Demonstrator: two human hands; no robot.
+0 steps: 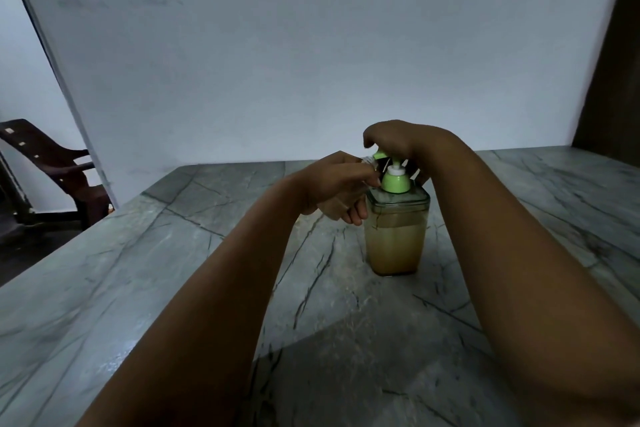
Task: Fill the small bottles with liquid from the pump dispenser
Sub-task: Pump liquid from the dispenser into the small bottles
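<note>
Both forearms reach out over the table (138,270) toward the pump dispenser (396,236), which stands upright, its amber liquid filling about the lower half. Over the pump head arches the right hand (398,142), fingers bent down onto the green spout; whether they grip or only press cannot be told. Just left of it, the left hand (337,185) curls round a small bottle (367,160), its mouth raised to the spout tip. Bottle mouth and spout look nearly touching, so alignment beneath the nozzle decides the next press.
</note>
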